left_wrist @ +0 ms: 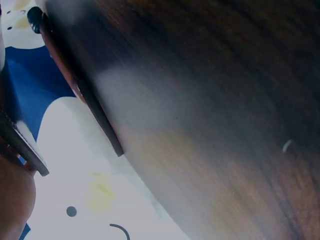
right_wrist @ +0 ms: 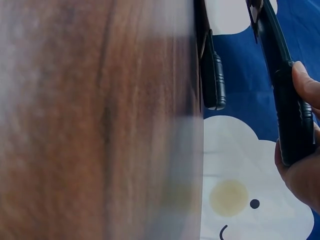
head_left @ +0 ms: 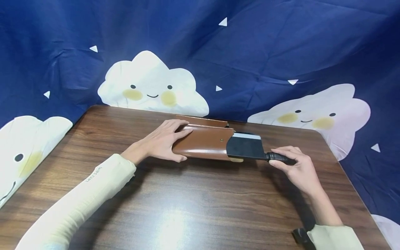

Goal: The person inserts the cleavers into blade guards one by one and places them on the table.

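My right hand (head_left: 295, 166) grips the black ribbed handle (head_left: 282, 158) of a cleaver. The cleaver's blade (head_left: 245, 146) is black with a bright silver strip along its upper edge, and its far part is hidden inside a brown leather sheath (head_left: 203, 142). At the sheath's left end, my left hand (head_left: 165, 140) holds it with fingers over the top and thumb along the side. In the right wrist view, the cleaver handle (right_wrist: 292, 115) sits between thumb and fingers. A strip of the sheath (left_wrist: 22, 142) shows at the left wrist view's left edge.
Behind the held sheath lies a second brown sheath (head_left: 200, 120) on the wooden table (head_left: 203, 205). A second black handle (right_wrist: 214, 75) appears low beside the tabletop in the right wrist view. A blue cloth (head_left: 250, 45) with white clouds hangs beyond the table's far edge.
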Demonstrator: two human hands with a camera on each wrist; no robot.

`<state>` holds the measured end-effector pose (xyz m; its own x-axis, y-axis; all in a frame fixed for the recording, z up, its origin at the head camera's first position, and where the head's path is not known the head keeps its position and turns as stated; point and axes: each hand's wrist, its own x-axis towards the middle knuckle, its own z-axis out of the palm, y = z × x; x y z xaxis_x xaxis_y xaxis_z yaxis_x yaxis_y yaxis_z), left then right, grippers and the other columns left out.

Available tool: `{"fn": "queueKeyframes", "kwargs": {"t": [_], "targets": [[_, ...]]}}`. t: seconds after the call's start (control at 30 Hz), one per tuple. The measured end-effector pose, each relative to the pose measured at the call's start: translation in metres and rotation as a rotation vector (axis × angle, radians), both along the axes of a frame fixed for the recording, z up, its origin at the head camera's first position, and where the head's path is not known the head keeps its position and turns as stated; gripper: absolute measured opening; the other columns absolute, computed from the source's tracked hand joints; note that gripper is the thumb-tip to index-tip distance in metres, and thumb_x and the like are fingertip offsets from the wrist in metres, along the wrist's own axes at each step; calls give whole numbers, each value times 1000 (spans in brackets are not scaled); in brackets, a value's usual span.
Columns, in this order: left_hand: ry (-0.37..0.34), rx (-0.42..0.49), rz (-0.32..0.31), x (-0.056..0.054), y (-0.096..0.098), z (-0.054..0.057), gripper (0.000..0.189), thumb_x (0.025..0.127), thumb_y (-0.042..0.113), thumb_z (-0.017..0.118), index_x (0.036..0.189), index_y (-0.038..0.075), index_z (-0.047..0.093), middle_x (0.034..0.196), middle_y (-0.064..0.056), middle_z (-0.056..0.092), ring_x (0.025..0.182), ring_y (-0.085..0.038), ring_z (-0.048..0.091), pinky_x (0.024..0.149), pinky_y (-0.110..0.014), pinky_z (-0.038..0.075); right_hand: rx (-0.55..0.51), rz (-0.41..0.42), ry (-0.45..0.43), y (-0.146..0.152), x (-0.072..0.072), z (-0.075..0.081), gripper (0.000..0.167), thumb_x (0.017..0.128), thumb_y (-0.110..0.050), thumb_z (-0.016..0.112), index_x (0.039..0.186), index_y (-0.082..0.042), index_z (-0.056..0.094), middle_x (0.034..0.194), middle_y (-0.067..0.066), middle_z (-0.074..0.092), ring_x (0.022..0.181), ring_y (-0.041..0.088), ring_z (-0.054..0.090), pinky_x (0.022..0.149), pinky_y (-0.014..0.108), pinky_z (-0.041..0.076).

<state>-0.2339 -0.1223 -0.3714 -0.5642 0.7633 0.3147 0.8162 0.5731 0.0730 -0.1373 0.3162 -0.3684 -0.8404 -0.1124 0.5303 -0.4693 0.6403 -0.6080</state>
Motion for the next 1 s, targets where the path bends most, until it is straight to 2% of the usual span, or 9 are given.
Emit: {"fn": "queueKeyframes", "kwargs": {"t": [0.33,0.8,1.0], "targets": [[23,-27,-2,0,3,0,95,76,70,66,150,12,51,147,-19,43,136,-36,37,112,-52,27,-21,29,2,-6,-2,-3,38,70,14,85,105,1,78,100,15,72,97,6,55,81,13,39],[38,-58,1,0,6,3,95,76,71,64,150,13,51,149,-18,42,136,-35,38,110,-50,30,-20,32,25,-17,-3,-6,38,69,19,83,104,5,77,99,18,71,96,8,53,79,13,39],[38,-49,-3,0,7,4,95,76,71,64,151,14,51,148,-18,42,136,-34,37,111,-51,29,-29,50,38,-21,-3,-4,39,69,16,84,105,2,78,99,14,72,95,8,53,78,13,39]]}}
